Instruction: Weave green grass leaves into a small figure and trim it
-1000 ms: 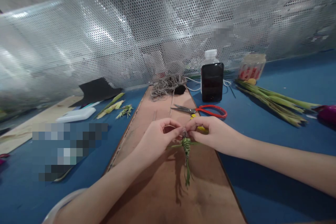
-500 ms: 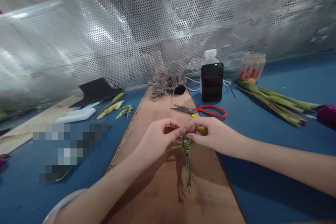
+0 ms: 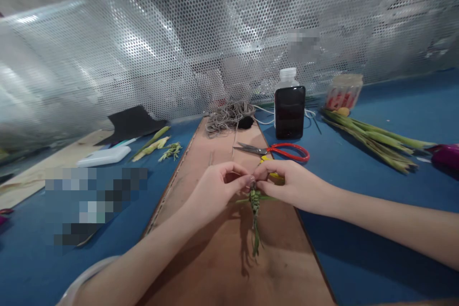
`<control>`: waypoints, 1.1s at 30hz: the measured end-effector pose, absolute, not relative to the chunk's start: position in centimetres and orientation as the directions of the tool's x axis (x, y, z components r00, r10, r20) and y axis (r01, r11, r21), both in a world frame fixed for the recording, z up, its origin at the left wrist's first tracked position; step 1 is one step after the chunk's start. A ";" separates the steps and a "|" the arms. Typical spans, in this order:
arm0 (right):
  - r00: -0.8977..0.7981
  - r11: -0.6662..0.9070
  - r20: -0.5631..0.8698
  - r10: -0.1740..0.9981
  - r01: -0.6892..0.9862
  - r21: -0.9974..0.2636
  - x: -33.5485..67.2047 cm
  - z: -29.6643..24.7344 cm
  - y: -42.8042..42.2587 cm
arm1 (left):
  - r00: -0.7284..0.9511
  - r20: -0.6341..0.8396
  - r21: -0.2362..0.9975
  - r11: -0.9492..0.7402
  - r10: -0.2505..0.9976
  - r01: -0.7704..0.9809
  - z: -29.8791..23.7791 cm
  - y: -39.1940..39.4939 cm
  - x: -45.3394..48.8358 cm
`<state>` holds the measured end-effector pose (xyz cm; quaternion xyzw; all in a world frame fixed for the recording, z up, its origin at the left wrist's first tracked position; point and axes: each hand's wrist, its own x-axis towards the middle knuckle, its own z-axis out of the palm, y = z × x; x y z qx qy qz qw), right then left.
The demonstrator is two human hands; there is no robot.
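Green strands woven into a small, braided piece [image 3: 254,201] hang between a person's two bare hands, above a brown board [image 3: 283,267] laid on a blue desk [image 3: 387,253]. Thumb and fingers of the left hand [image 3: 218,186] are pinched together at the far end of the piece, the grip closed around its tip; the right hand [image 3: 299,185] meets it there with an equally narrow pinch, fingertips nearly touching the left's. Loose ends trail toward the wearer, their shadow falling on the board. Just beyond the hands lie red-handled scissors [image 3: 289,151], blades slightly apart, with a yellow object [image 3: 264,158] partly hidden behind the right hand. Tangled grey cord [image 3: 229,117] is heaped at the board's far end, near a dark phone [image 3: 289,114] propped upright against a white-capped bottle [image 3: 288,74]. Long green stalks [image 3: 376,138] lie at right, before a clear jar [image 3: 344,92] and a perforated metal screen [image 3: 215,33].
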<state>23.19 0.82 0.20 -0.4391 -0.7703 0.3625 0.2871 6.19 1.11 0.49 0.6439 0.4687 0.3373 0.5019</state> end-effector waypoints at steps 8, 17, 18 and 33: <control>-0.450 0.367 0.146 0.881 0.454 -0.812 23.1 0.0 1.0 | 0.320 -0.035 0.966 -0.050 0.947 0.254 0.5 0.9 6.2; -0.468 0.362 0.142 0.872 0.422 -0.831 23.2 0.0 0.9 | 0.326 -0.029 0.966 -0.057 0.945 0.251 0.6 0.9 6.3; -0.469 0.361 0.140 0.872 0.422 -0.832 23.2 0.0 0.9 | 0.325 -0.022 0.964 -0.066 0.945 0.256 0.6 0.9 6.2; -0.488 0.411 0.151 0.860 0.484 -0.772 23.0 0.6 0.6 | 0.362 -0.041 0.964 -0.058 0.931 0.259 0.4 1.2 5.9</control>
